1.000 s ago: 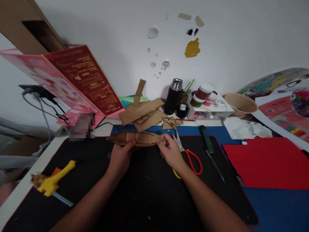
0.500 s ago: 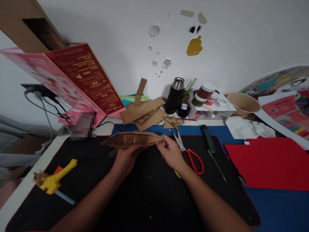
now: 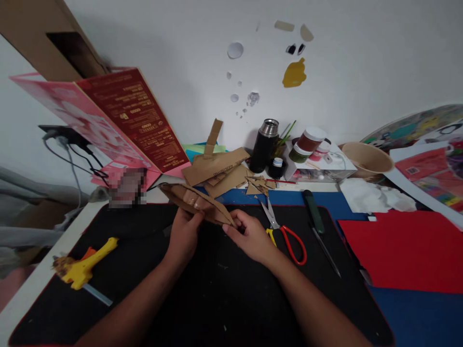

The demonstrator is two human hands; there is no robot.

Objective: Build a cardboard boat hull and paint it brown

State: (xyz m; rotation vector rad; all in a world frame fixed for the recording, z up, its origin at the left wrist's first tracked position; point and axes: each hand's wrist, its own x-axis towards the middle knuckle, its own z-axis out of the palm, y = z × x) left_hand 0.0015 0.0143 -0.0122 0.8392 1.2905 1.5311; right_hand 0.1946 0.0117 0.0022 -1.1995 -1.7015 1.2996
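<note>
A pointed, boat-like cardboard piece (image 3: 197, 202) is held above the black mat (image 3: 217, 299), its left end higher than its right. My left hand (image 3: 184, 233) grips its near edge around the middle, the thumb on the cardboard and the other fingers mostly hidden behind it. At the right tip, my right hand (image 3: 251, 236) pinches the cardboard between thumb and fingers. Open scissors (image 3: 277, 226) with red and yellow handles lie just right of my right hand. A yellow glue gun (image 3: 87, 265) rests on the mat at the left.
Cardboard scraps (image 3: 220, 168) are piled behind the mat, beside a black thermos (image 3: 264, 147) and an ink bottle (image 3: 277, 168). A green-handled tool (image 3: 314, 212) and a pointed metal tool (image 3: 327, 253) lie right of the scissors. Red sheet (image 3: 401, 250) at the right.
The cardboard piece has tilted, its right end now lower and nearer and its left end higher. My right hand has moved slightly down with it. The view has shifted a little.
</note>
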